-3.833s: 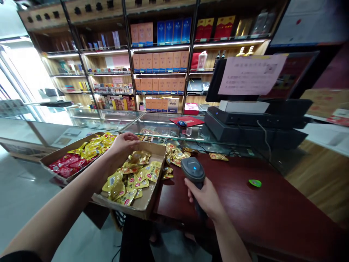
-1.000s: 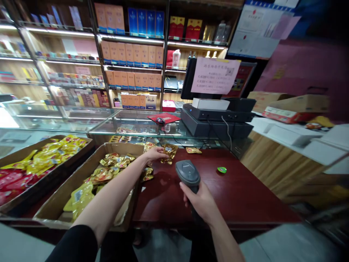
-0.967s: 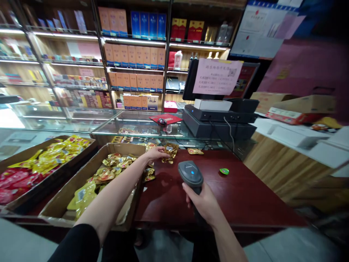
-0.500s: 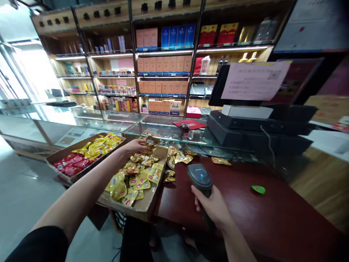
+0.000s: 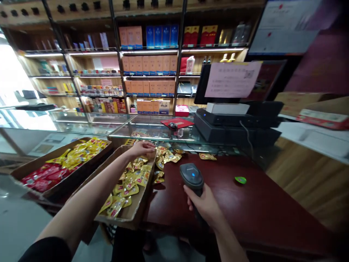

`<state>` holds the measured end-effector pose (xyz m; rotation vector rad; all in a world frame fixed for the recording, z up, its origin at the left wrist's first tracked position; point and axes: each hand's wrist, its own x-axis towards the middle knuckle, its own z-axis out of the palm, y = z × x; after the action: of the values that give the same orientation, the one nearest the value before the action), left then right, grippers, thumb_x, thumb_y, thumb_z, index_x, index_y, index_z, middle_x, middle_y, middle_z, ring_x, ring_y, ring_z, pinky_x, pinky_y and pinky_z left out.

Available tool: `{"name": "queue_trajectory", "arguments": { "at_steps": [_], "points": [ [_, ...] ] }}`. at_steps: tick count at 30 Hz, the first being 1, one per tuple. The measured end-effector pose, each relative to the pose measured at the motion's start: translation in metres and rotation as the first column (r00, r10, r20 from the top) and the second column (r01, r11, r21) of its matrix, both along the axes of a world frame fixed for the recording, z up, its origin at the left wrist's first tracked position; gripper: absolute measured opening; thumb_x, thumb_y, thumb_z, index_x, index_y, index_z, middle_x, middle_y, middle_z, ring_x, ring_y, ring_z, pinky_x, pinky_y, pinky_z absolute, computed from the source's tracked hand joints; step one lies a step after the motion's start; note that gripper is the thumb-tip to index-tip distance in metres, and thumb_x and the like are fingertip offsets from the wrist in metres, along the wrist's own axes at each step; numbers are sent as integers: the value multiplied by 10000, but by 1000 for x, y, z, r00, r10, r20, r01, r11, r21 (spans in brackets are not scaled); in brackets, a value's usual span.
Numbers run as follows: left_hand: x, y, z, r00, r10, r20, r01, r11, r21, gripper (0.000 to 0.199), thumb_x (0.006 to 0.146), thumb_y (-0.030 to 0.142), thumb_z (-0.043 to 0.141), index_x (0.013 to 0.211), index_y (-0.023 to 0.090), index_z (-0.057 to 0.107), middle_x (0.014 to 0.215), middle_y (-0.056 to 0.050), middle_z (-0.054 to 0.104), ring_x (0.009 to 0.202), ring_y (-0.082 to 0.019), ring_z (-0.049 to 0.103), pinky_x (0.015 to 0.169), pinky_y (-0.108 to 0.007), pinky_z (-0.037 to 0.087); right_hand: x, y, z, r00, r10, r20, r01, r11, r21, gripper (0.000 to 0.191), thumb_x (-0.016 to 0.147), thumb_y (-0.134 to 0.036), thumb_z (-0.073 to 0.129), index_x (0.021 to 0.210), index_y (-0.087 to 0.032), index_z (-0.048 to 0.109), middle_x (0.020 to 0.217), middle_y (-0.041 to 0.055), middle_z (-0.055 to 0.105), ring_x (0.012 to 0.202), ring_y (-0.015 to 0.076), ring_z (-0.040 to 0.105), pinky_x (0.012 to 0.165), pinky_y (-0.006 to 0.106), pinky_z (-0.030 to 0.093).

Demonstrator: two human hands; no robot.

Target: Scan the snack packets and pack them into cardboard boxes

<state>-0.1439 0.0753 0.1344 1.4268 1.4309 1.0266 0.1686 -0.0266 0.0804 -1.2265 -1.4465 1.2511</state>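
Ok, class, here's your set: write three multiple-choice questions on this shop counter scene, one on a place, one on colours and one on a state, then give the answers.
1. Where is the barcode scanner?
A) In the right hand
B) In the left hand
C) Hanging on a hook

2. What colours are the packets in the far-left box?
A) Green and blue
B) White and black
C) Red and yellow

3. What state is the box under the left hand in?
A) Taped shut
B) Open at the top
C) Covered by a lid

Answers:
1. A, because the fingers wrap around the scanner's handle.
2. C, because red packets lie at one end and yellow at the other.
3. B, because the gold sachets show inside it.
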Motion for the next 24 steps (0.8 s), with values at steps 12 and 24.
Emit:
{"name": "queue_trajectory", "arguments": {
  "at_steps": [12,24],
  "points": [
    [108,63,-76,553,24,-833,38,998,54,523,743,57,598,1266,46,605,1327,-311,548,1252,-416,539,1026,-479,423,39,8,-12,988,-154,-8,154,988,-26,363,749,-504,715,867,-208,542,480,-71,566,382,130,540,387,229,447],
    [101,72,-88,609,-146,-780,34,987,-158,441,627,526,778,867,158,733,956,-202,740,1009,-381,684,857,-368,500,29,17,-24,992,-122,13,122,992,-12,330,799,-485,701,896,-203,559,496,-66,574,377,130,544,385,225,450]
  ]
}}
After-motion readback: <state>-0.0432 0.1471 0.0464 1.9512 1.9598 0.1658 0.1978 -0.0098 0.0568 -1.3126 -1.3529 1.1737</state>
